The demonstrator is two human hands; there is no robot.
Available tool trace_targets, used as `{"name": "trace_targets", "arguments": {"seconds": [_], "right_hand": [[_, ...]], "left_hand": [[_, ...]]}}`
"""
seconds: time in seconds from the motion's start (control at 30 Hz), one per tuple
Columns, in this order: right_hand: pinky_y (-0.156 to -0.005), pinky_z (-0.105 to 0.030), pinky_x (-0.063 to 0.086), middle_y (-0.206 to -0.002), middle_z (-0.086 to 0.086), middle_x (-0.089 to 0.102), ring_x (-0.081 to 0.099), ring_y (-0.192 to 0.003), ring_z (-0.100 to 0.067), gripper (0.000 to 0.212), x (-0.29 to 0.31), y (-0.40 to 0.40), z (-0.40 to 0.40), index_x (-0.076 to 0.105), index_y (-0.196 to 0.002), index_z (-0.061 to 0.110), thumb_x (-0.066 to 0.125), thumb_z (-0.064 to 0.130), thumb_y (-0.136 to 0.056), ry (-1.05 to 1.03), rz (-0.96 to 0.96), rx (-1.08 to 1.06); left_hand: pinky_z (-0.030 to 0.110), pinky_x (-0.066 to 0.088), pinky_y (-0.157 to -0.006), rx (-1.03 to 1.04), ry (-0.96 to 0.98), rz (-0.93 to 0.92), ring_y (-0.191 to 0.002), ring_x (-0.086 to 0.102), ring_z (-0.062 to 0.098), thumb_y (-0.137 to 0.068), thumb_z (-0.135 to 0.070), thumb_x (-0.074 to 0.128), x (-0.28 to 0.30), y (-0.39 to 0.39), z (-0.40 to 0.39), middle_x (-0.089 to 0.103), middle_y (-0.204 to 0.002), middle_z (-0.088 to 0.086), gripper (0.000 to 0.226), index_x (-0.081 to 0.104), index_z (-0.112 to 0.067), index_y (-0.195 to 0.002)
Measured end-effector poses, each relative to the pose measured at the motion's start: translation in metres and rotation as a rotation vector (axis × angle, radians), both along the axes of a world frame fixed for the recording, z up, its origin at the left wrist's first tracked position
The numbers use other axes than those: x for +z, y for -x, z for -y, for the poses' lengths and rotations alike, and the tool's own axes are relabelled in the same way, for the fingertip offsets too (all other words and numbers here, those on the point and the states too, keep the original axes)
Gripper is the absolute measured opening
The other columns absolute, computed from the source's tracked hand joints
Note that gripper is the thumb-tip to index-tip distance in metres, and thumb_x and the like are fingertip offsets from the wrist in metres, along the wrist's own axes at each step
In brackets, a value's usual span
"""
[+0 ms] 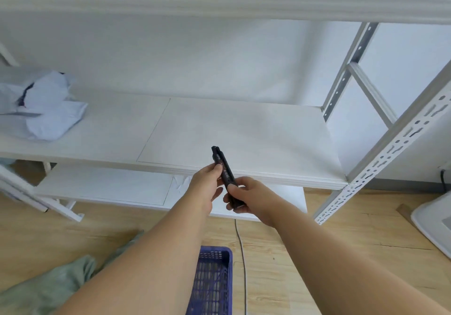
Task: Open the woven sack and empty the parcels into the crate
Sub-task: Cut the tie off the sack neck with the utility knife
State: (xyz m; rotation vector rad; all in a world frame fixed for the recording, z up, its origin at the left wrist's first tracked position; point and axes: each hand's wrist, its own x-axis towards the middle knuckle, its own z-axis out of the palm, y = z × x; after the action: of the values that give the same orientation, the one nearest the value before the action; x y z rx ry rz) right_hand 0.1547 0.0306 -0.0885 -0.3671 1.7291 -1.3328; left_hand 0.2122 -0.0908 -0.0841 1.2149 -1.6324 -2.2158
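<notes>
Both hands hold a black utility knife (223, 168) over the front edge of a white shelf (244, 129). My left hand (206, 187) pinches the knife's upper body. My right hand (246, 198) grips its lower end. The green woven sack (46, 288) lies crumpled on the floor at the lower left, partly hidden by my left arm. A blue plastic crate (213, 280) with slotted walls stands on the floor between my forearms; my left arm covers its left side. I see no parcels in the crate's visible part.
Pale grey plastic mailer bags (41, 107) lie on the shelf at the far left. A white perforated metal upright (380, 158) stands at the right. A thin cable (241, 253) runs across the wooden floor beside the crate. A white object (434, 219) sits at the right edge.
</notes>
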Motion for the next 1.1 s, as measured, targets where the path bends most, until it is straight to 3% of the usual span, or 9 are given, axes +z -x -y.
{"name": "trace_targets", "arguments": {"seconds": [0.13,0.23,0.47,0.63,0.73,0.87,1.0,1.1], "right_hand": [[-0.063,-0.025,0.055,-0.079,-0.006,0.065,0.062,-0.063,-0.019,0.028,0.005,-0.067,0.035,0.052,-0.116,0.009,0.050,0.031,-0.099,-0.071,-0.028,-0.013],[-0.055,-0.025,0.048,-0.073,-0.005,0.062,0.056,-0.053,-0.017,0.033,0.000,-0.117,0.068,0.053,-0.098,0.011,0.045,0.043,-0.099,-0.131,-0.078,-0.031],[-0.053,-0.028,0.041,-0.061,-0.005,0.057,0.047,-0.046,-0.018,0.046,0.006,-0.204,0.120,0.056,-0.088,0.011,0.046,0.055,-0.094,-0.218,-0.136,-0.086],[-0.058,-0.028,0.047,-0.077,-0.009,0.069,0.060,-0.061,-0.021,0.046,0.013,-0.243,0.134,0.056,-0.108,0.003,0.042,0.045,-0.100,-0.162,-0.135,0.007],[-0.051,-0.023,0.044,-0.078,-0.007,0.063,0.057,-0.057,-0.016,0.044,0.007,-0.261,0.136,0.056,-0.114,-0.001,0.038,0.037,-0.103,-0.091,-0.112,0.043],[-0.048,-0.023,0.041,-0.068,-0.003,0.057,0.051,-0.052,-0.015,0.040,-0.012,-0.283,0.127,0.059,-0.094,0.006,0.039,0.039,-0.103,-0.102,-0.102,0.104],[-0.052,-0.026,0.039,-0.059,-0.002,0.056,0.048,-0.048,-0.015,0.046,-0.044,-0.308,0.112,0.056,-0.079,0.011,0.036,0.045,-0.102,-0.196,-0.105,0.193],[-0.049,-0.024,0.040,-0.057,-0.002,0.057,0.049,-0.045,-0.015,0.048,-0.067,-0.325,0.106,0.056,-0.079,0.009,0.038,0.049,-0.100,-0.242,-0.076,0.223]], "left_hand": [[0.027,0.044,-0.080,0.000,-0.026,-0.026,-0.081,0.064,0.010,-0.102,-0.026,0.043,0.008,-0.068,0.031,0.068,-0.089,-0.003,0.022,0.065,-0.023,-0.099],[0.028,0.044,-0.081,0.019,-0.047,-0.037,-0.082,0.064,0.009,-0.102,-0.025,0.044,0.004,-0.118,0.053,0.068,-0.091,-0.004,0.022,0.065,-0.025,-0.095],[0.023,0.043,-0.071,0.055,-0.043,-0.033,-0.089,0.066,0.006,-0.100,-0.024,0.048,0.002,-0.213,0.097,0.070,-0.093,-0.010,0.021,0.066,-0.027,-0.090],[0.028,0.045,-0.079,0.081,0.013,-0.062,-0.086,0.066,0.010,-0.100,-0.021,0.048,0.003,-0.252,0.106,0.070,-0.093,-0.004,0.023,0.068,-0.027,-0.090],[0.028,0.046,-0.079,0.095,0.039,-0.066,-0.088,0.064,0.014,-0.098,-0.022,0.050,-0.001,-0.274,0.105,0.069,-0.097,0.000,0.021,0.069,-0.028,-0.092],[0.027,0.043,-0.073,0.128,0.037,-0.011,-0.094,0.066,0.010,-0.098,-0.024,0.052,-0.015,-0.306,0.094,0.070,-0.102,-0.004,0.017,0.066,-0.026,-0.107],[0.027,0.045,-0.074,0.128,0.037,0.092,-0.099,0.066,0.013,-0.098,-0.024,0.052,-0.042,-0.337,0.076,0.070,-0.105,-0.002,0.015,0.066,-0.028,-0.102],[0.025,0.044,-0.072,0.129,-0.035,0.134,-0.101,0.065,0.015,-0.099,-0.022,0.051,-0.061,-0.357,0.069,0.069,-0.106,0.001,0.021,0.065,-0.021,-0.114]]}}
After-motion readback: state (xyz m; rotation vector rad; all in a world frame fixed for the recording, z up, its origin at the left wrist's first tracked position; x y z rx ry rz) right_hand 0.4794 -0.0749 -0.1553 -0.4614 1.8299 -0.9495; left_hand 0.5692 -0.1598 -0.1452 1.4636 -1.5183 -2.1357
